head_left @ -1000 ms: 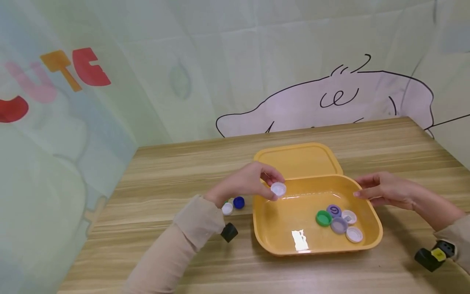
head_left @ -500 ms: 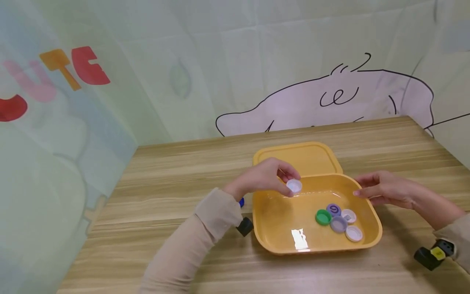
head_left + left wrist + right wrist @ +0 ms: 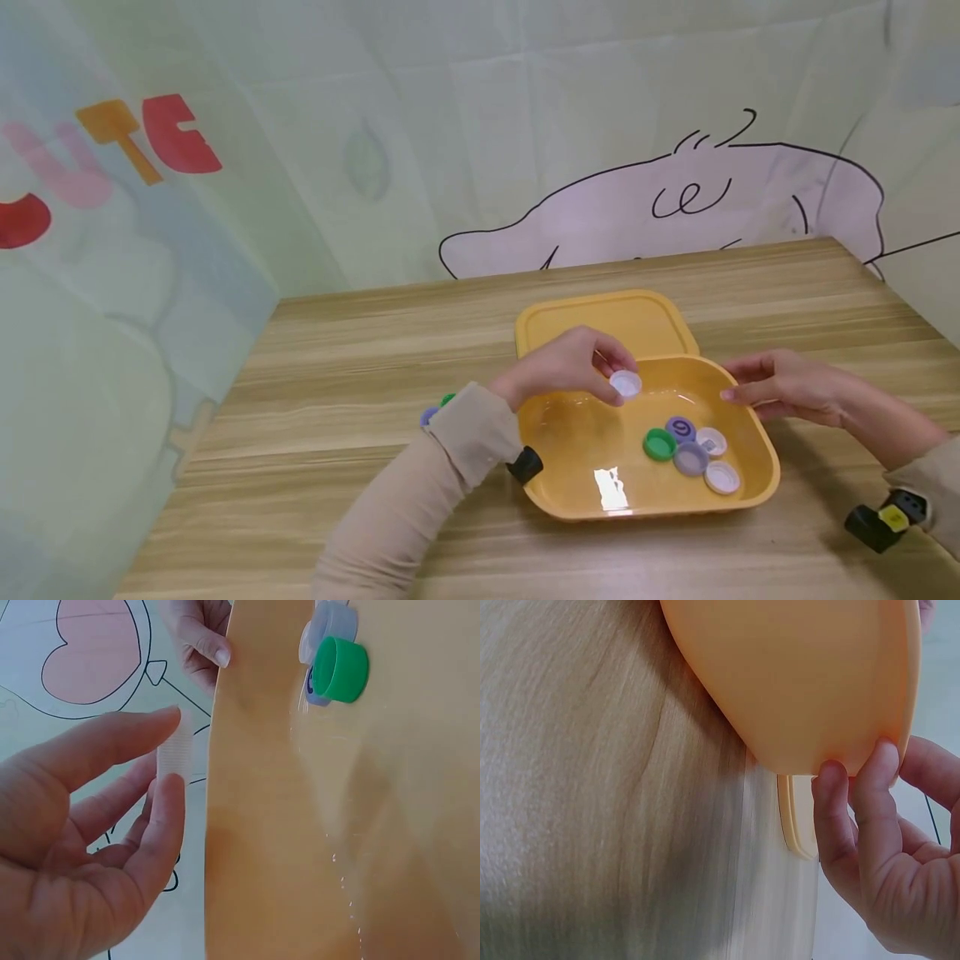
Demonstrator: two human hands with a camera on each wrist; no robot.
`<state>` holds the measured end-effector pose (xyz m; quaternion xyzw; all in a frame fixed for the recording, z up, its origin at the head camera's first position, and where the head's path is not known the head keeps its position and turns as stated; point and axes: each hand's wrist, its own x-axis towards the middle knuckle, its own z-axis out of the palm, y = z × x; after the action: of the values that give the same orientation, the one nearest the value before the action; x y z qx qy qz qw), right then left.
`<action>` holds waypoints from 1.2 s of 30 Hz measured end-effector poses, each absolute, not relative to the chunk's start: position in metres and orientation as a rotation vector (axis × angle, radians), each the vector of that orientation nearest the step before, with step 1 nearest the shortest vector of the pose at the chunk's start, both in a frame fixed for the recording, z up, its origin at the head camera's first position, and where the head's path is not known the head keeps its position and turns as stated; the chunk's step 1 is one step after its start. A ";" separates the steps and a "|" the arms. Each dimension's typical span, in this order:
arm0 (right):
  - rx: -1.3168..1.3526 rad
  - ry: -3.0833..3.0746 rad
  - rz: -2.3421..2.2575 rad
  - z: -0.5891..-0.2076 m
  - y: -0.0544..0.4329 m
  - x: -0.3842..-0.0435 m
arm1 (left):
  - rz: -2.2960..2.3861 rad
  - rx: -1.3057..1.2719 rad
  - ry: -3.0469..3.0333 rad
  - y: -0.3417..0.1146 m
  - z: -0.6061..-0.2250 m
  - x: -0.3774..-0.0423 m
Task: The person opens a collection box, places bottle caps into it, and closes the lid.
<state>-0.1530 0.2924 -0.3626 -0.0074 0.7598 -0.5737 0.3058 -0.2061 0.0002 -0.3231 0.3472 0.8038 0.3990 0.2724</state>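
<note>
My left hand is over the left part of a yellow plastic box, pinching a white bottle cap between thumb and fingers. In the left wrist view the cap shows edge-on with its ribbed side. At the box's far right corner my right hand grips the rim, thumb at the edge; the right wrist view has its fingertips against the outer wall. Inside the box lie a green cap, a marked purple cap, a pale purple cap and two white caps.
A flat yellow lid lies behind the box on the wooden table. Partly behind the left sleeve, a purple cap and a green cap sit on the table. A printed cloth hangs behind.
My left hand has moved right with the white cap, from the box's left edge to farther over it. The right hand has stayed at the rim.
</note>
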 end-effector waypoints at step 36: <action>-0.045 1.964 -1.555 -0.365 0.295 -0.154 | 0.518 1.382 2.361 0.049 -0.355 -0.195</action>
<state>-0.1539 0.2951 -0.3651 -0.0172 0.7445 -0.5895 0.3128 -0.1946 0.0493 -0.3551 0.4885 0.8345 0.1830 0.1776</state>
